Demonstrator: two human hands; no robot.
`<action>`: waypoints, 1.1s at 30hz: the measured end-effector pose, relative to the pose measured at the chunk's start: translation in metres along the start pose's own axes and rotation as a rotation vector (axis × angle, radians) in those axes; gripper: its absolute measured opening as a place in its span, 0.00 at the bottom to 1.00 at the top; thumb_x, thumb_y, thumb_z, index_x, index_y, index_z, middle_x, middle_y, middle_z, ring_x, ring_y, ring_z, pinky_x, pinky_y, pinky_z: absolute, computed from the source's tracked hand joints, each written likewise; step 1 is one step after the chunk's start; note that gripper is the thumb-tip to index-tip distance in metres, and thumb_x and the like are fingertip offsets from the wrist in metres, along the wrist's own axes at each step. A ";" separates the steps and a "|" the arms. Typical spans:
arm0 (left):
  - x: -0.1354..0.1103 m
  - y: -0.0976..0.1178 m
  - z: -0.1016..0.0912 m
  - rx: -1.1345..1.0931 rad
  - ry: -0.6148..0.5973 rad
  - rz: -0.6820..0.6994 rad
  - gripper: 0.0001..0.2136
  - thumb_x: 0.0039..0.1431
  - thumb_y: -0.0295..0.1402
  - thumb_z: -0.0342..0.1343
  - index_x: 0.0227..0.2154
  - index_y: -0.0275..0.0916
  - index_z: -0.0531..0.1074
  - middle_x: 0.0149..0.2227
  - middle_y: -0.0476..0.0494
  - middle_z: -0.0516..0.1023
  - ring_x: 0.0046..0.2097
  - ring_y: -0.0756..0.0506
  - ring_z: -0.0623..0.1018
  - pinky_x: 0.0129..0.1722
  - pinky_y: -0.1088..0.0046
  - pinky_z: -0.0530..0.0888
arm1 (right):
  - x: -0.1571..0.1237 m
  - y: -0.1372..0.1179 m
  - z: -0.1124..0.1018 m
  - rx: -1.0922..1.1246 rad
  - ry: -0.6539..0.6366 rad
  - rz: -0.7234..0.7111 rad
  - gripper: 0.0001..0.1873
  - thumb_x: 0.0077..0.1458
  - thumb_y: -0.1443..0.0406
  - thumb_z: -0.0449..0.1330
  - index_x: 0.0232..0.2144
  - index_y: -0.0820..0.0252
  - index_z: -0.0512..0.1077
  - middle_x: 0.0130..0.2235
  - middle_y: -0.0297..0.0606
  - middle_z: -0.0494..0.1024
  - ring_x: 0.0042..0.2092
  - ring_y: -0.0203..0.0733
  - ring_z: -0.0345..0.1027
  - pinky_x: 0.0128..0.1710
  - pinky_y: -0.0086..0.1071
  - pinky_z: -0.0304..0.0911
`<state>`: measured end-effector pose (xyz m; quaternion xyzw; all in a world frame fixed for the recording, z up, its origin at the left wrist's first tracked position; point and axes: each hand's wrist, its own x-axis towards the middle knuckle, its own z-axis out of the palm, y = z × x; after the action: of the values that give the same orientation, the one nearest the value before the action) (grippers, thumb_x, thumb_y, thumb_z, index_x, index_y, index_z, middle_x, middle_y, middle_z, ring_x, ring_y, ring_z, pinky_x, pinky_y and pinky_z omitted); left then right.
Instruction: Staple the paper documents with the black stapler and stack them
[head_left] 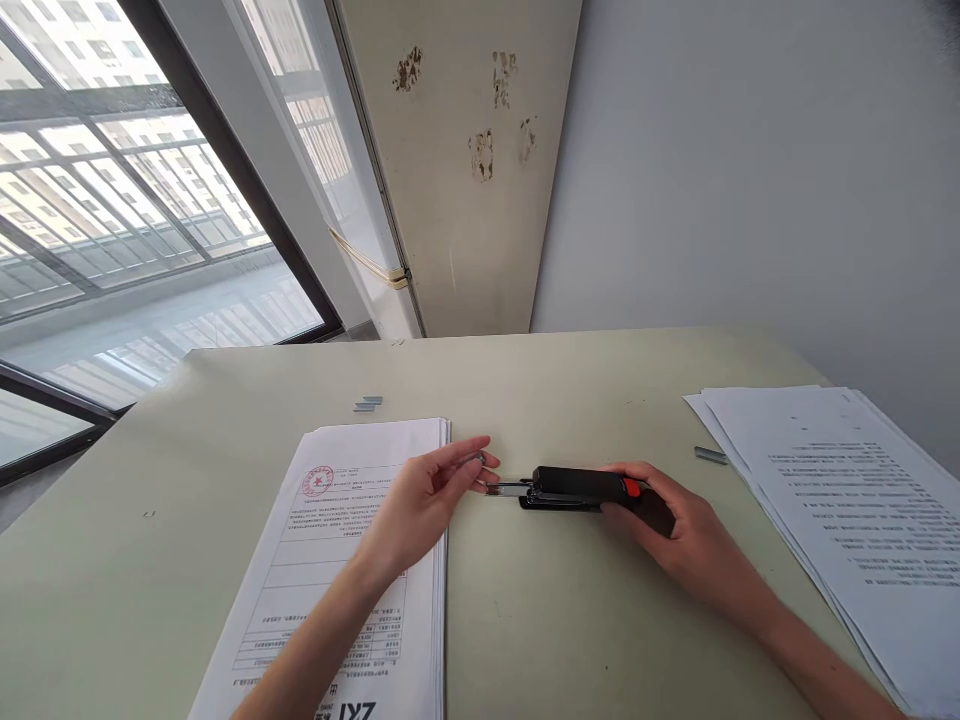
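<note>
A black stapler (574, 488) with a red tab lies on the pale green table (540, 390), its metal staple tray pulled out towards the left. My right hand (667, 525) grips the stapler's rear end. My left hand (431, 495) pinches a small strip of staples at the open end of that tray, its fingertips closed together. Under my left wrist lies a stack of printed papers (330, 560) with a red round stamp near the top.
A second pile of printed sheets (847, 500) lies at the right edge of the table. Loose staple strips (367, 404) rest beyond the left stack, and another staple strip (710, 456) sits beside the right pile. A window and a wall stand behind the table.
</note>
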<state>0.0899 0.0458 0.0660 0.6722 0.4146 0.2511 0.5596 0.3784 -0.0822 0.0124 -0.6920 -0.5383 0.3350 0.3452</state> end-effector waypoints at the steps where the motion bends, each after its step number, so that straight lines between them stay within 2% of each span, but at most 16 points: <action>1: -0.001 -0.002 0.003 0.131 0.042 0.075 0.18 0.75 0.41 0.54 0.61 0.44 0.76 0.51 0.45 0.86 0.50 0.44 0.85 0.56 0.62 0.80 | 0.000 0.000 0.000 0.001 -0.002 0.000 0.21 0.68 0.45 0.60 0.55 0.46 0.73 0.47 0.35 0.82 0.42 0.46 0.76 0.37 0.34 0.70; 4: -0.002 -0.008 0.010 0.438 0.073 0.294 0.17 0.77 0.39 0.51 0.63 0.47 0.74 0.54 0.47 0.85 0.52 0.43 0.85 0.55 0.63 0.81 | 0.000 -0.001 -0.001 0.013 -0.002 -0.005 0.20 0.68 0.45 0.60 0.54 0.45 0.73 0.48 0.34 0.82 0.43 0.45 0.76 0.38 0.33 0.70; 8: -0.001 -0.015 0.014 0.558 -0.025 0.431 0.18 0.79 0.36 0.47 0.65 0.47 0.71 0.56 0.48 0.84 0.53 0.45 0.85 0.51 0.68 0.83 | 0.001 0.000 -0.001 0.023 -0.004 -0.016 0.19 0.68 0.46 0.60 0.54 0.45 0.73 0.50 0.34 0.82 0.45 0.45 0.75 0.42 0.34 0.70; 16: 0.004 -0.022 0.014 0.616 -0.130 0.483 0.17 0.79 0.35 0.50 0.64 0.46 0.73 0.59 0.47 0.83 0.55 0.44 0.85 0.57 0.66 0.82 | 0.001 0.002 0.000 0.010 0.006 -0.034 0.18 0.68 0.47 0.60 0.54 0.44 0.73 0.49 0.34 0.82 0.44 0.45 0.75 0.40 0.33 0.70; 24: 0.011 -0.020 0.014 0.618 -0.156 0.584 0.16 0.78 0.32 0.51 0.62 0.45 0.75 0.60 0.45 0.82 0.59 0.43 0.83 0.60 0.62 0.81 | 0.001 0.002 0.000 0.006 0.009 -0.033 0.17 0.69 0.48 0.60 0.54 0.44 0.73 0.50 0.34 0.81 0.48 0.47 0.76 0.42 0.35 0.71; 33: 0.013 -0.024 0.010 0.665 -0.155 0.581 0.15 0.77 0.34 0.53 0.61 0.44 0.75 0.59 0.43 0.82 0.58 0.41 0.82 0.59 0.60 0.81 | 0.001 0.001 -0.001 0.018 -0.008 -0.015 0.18 0.69 0.46 0.60 0.55 0.44 0.73 0.50 0.36 0.81 0.50 0.49 0.76 0.45 0.37 0.72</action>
<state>0.0986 0.0521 0.0390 0.9210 0.2236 0.1996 0.2489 0.3796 -0.0818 0.0123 -0.6834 -0.5417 0.3400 0.3520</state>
